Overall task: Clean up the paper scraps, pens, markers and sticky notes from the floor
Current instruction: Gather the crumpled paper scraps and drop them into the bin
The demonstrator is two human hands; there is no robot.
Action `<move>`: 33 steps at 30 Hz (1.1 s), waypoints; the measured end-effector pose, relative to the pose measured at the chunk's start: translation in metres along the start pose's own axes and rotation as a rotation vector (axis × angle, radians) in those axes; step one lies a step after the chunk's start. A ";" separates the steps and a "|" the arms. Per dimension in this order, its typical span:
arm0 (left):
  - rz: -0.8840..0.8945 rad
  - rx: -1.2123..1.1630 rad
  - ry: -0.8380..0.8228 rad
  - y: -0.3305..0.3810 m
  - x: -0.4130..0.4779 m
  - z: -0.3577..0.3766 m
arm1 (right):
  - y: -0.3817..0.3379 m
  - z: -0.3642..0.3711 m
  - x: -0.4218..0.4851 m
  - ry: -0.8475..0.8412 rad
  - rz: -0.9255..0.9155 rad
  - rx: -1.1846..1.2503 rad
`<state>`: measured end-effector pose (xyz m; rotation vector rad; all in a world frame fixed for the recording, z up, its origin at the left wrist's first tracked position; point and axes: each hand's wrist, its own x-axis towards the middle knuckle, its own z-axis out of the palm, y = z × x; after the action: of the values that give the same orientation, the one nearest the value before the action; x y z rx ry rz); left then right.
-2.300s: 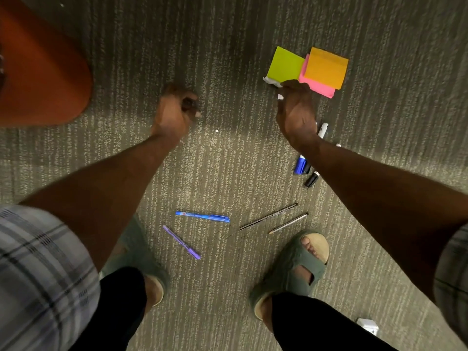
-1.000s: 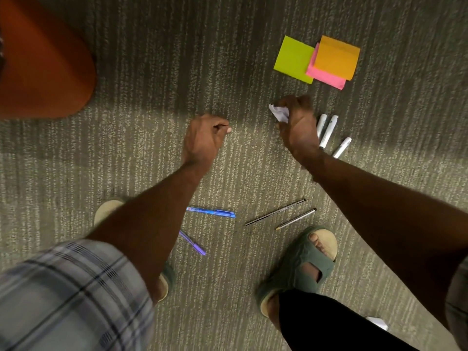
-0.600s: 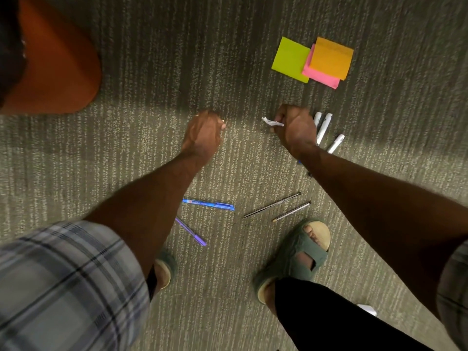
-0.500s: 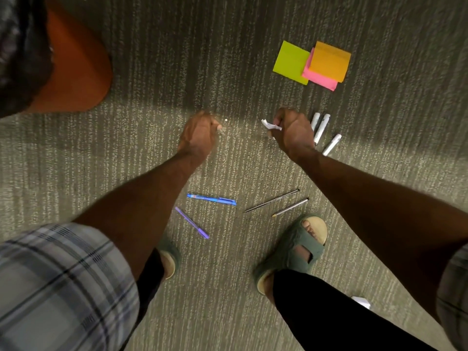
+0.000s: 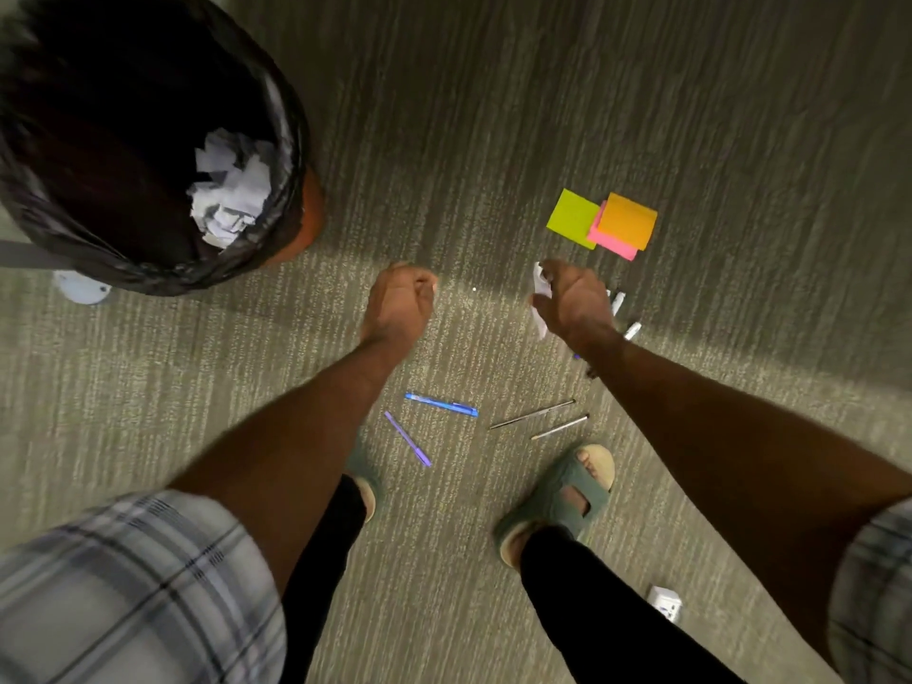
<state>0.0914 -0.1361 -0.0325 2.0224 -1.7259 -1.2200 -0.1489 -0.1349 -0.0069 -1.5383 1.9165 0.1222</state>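
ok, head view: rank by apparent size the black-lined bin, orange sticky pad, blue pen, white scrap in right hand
1. Black-lined bin
2. Orange sticky pad
3. Blue pen and white scrap: unsure, since the right hand partly hides the scrap.

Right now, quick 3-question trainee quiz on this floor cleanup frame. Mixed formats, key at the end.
1. True or false: the bin already holds crumpled paper.
2. Which hand grips a white paper scrap? A) left hand B) right hand
3. Fill in: the orange sticky pad lies partly on top of the ___ pad.

Key: 1 true; 2 B; 3 pink.
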 end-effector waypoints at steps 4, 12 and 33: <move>-0.054 -0.031 -0.021 -0.003 0.010 0.043 | 0.012 0.021 0.019 0.045 0.007 0.043; -0.140 0.018 0.012 -0.033 0.041 0.133 | 0.080 0.100 0.038 0.011 -0.002 0.054; 0.132 0.400 -0.206 -0.042 0.078 0.146 | 0.108 0.139 0.073 0.061 0.081 0.158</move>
<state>0.0178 -0.1444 -0.1860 1.9957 -2.3220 -1.1475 -0.1906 -0.0985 -0.1892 -1.3754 1.9864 -0.0416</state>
